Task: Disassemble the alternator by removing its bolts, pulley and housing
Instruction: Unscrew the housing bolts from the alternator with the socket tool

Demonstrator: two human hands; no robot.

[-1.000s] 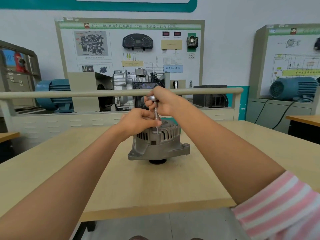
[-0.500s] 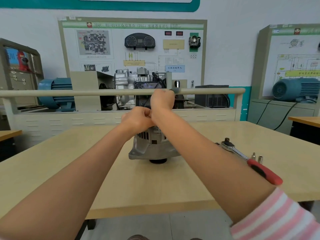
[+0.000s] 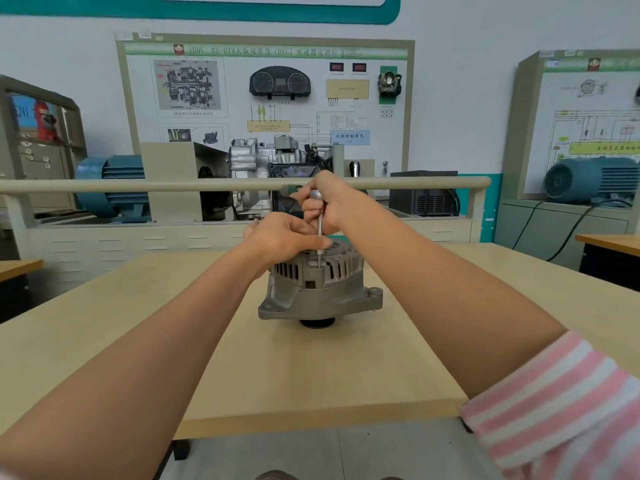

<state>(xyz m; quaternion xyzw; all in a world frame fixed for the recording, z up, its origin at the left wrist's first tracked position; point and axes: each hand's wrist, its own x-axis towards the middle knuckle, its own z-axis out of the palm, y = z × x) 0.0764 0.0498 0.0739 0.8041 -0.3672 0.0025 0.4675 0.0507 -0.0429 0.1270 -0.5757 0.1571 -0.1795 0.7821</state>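
Note:
A grey cast alternator (image 3: 320,292) stands on the wooden table (image 3: 304,372), its black pulley (image 3: 317,322) underneath. A slim metal driver (image 3: 319,230) stands upright with its tip on a bolt at the alternator's top rim. My right hand (image 3: 329,202) grips the driver's top handle. My left hand (image 3: 287,239) lies on the top of the alternator, thumb against the driver's shaft near its tip. The bolt head itself is too small to make out.
A beige rail (image 3: 242,185) runs across behind the table. Past it are a gearbox display (image 3: 266,164), blue motors (image 3: 110,181) and wall panels. Another desk corner (image 3: 609,244) is at the right. The table's near edge (image 3: 311,420) is in front.
The view swung left, so the ratchet and sockets on the table's right are out of sight. My right hand shifted off the alternator's front, and the driver shaft shows again.

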